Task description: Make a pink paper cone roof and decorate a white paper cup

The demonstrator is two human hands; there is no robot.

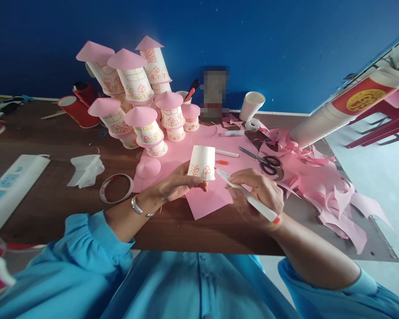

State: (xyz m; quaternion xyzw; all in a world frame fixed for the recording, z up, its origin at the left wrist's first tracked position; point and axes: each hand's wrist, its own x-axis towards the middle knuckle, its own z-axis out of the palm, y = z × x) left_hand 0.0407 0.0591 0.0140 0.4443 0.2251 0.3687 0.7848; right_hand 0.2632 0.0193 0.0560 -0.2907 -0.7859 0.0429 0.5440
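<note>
A white paper cup (pixel 202 160), tilted and with orange flowers drawn near its rim, is held by my left hand (pixel 176 182). In my right hand (pixel 257 195) is a white marker (pixel 257 205) with an orange end, its tip at the cup's right edge. Under the cup lies pink paper (pixel 209 204). An orange cap (pixel 222 162) and another white marker (pixel 228 153) lie just beyond my hands. Behind, at the left, decorated cup towers (pixel 134 84) stand with pink cone roofs.
Scissors (pixel 269 165) lie right of the markers, beside pink scraps (pixel 319 181). A long stack of cups (pixel 339 108) leans at the right. A tape roll (pixel 116 188) and tissue (pixel 85 170) are at the left. An upright white cup (pixel 252 106) stands near the blue wall.
</note>
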